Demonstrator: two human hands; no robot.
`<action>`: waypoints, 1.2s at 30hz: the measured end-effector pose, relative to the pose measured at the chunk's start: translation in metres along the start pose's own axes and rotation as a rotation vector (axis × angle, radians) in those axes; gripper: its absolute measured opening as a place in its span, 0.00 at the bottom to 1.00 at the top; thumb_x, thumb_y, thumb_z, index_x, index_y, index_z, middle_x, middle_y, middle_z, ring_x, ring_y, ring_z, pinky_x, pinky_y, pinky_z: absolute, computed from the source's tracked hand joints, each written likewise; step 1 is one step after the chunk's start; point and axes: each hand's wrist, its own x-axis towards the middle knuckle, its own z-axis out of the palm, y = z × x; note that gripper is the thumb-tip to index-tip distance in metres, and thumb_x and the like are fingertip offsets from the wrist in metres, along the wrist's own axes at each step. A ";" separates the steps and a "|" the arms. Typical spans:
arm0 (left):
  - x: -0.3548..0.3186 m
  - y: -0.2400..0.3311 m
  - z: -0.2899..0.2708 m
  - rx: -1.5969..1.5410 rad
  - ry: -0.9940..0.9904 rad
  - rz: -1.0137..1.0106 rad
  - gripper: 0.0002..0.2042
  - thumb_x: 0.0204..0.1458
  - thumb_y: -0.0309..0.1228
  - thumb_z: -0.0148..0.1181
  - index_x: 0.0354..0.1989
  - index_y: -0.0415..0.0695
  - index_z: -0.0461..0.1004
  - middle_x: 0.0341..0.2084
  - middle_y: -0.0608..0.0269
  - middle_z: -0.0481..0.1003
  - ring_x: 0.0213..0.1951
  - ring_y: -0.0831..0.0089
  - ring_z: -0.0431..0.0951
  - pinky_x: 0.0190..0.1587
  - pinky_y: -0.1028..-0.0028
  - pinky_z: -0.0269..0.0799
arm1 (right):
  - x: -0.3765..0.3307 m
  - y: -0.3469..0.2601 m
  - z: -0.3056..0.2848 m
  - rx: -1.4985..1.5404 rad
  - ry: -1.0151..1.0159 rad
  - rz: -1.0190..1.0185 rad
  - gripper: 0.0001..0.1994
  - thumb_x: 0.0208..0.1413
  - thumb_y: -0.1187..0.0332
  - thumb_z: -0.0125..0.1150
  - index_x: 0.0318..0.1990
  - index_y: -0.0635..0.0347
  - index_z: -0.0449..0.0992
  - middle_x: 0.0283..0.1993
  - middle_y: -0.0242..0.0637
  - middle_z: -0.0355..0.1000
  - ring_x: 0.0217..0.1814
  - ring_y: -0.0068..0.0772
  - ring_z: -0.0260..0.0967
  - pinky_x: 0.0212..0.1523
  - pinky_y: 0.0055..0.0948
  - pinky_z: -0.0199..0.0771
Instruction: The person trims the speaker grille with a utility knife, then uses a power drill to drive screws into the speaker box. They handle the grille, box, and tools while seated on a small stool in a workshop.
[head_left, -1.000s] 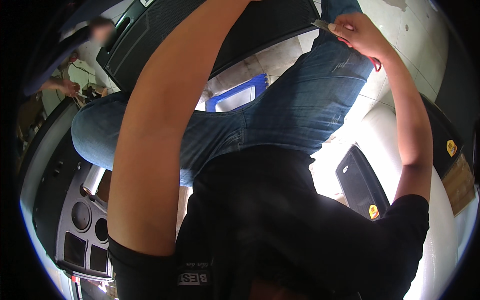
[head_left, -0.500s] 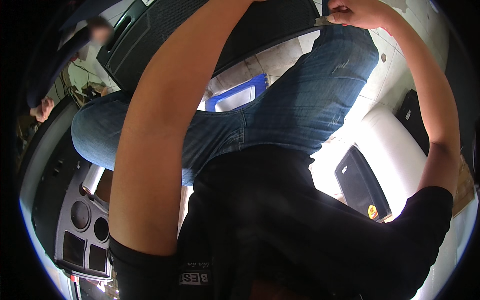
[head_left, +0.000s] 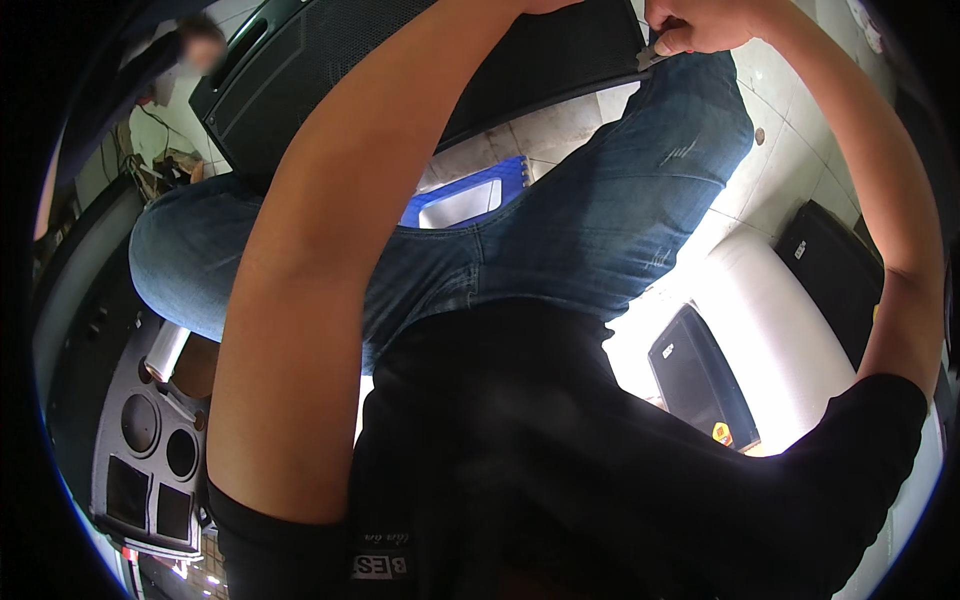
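A large black speaker cabinet (head_left: 540, 85) with a mesh grille lies tilted in front of me, beyond my knees. My right hand (head_left: 705, 25) is at its right corner, fingers closed on a small flat metal piece (head_left: 646, 58). That piece touches or nearly touches the cabinet's edge; its exact kind is too small to tell. My left arm reaches across the cabinet. Only a sliver of my left hand (head_left: 548, 5) shows at the upper edge of the picture, and its fingers are hidden.
Between my legs a blue and white stool-like object (head_left: 470, 195) stands on the tiled floor. To the right are a white wrapped roll (head_left: 785, 320) and two black speakers (head_left: 695, 370). A grey panel with round and square holes (head_left: 150, 465) is at left. Another person (head_left: 150, 70) is at upper left.
The metal piece in my right hand has swung from lying nearly level to slanting down at the cabinet's corner. My left hand has shifted slightly right. The other person's lower hand has left the view.
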 end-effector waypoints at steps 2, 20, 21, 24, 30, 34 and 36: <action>-0.001 0.001 -0.002 -0.005 0.019 0.002 0.15 0.64 0.41 0.51 0.53 0.51 0.78 0.61 0.59 0.73 0.72 0.51 0.61 0.64 0.22 0.53 | 0.004 -0.003 -0.004 -0.018 -0.019 0.005 0.13 0.57 0.61 0.68 0.32 0.65 0.84 0.27 0.50 0.79 0.29 0.50 0.77 0.34 0.45 0.73; 0.001 -0.005 0.006 -0.056 0.021 -0.003 0.16 0.64 0.42 0.52 0.54 0.52 0.78 0.62 0.59 0.72 0.74 0.53 0.59 0.66 0.22 0.49 | -0.069 -0.013 -0.041 0.307 0.064 0.315 0.16 0.63 0.58 0.65 0.34 0.64 0.84 0.27 0.35 0.80 0.28 0.27 0.75 0.32 0.33 0.72; 0.004 -0.004 0.006 -0.072 0.028 -0.001 0.16 0.64 0.42 0.52 0.55 0.51 0.78 0.62 0.59 0.72 0.73 0.53 0.60 0.66 0.23 0.49 | -0.071 0.030 0.002 0.391 0.287 0.295 0.14 0.64 0.60 0.64 0.32 0.62 0.81 0.26 0.32 0.76 0.26 0.24 0.70 0.30 0.30 0.68; 0.008 -0.011 0.008 -0.029 0.171 0.046 0.16 0.65 0.42 0.52 0.52 0.47 0.77 0.54 0.58 0.75 0.63 0.57 0.68 0.59 0.32 0.61 | -0.090 0.011 0.053 0.847 0.826 0.010 0.14 0.68 0.57 0.62 0.35 0.57 0.75 0.30 0.22 0.70 0.31 0.12 0.63 0.32 0.20 0.63; -0.048 0.005 -0.040 -0.699 0.015 -0.309 0.12 0.54 0.41 0.61 0.40 0.48 0.84 0.39 0.49 0.82 0.45 0.48 0.81 0.54 0.51 0.74 | -0.025 -0.086 0.163 1.601 1.605 -0.053 0.18 0.68 0.55 0.61 0.39 0.64 0.71 0.31 0.35 0.67 0.32 0.27 0.66 0.34 0.28 0.69; -0.153 0.058 -0.071 -1.284 -0.129 -0.310 0.18 0.68 0.44 0.52 0.44 0.40 0.78 0.37 0.50 0.82 0.40 0.53 0.83 0.45 0.57 0.77 | 0.030 -0.186 0.123 1.797 1.691 -0.013 0.18 0.72 0.55 0.56 0.41 0.65 0.70 0.36 0.37 0.69 0.39 0.28 0.68 0.43 0.31 0.71; -0.181 0.068 -0.117 -1.407 -0.248 -0.394 0.22 0.71 0.50 0.48 0.48 0.39 0.72 0.34 0.53 0.81 0.36 0.61 0.84 0.42 0.62 0.78 | 0.050 -0.217 0.094 1.779 1.625 -0.056 0.17 0.73 0.56 0.55 0.41 0.64 0.70 0.36 0.37 0.70 0.40 0.29 0.69 0.43 0.31 0.73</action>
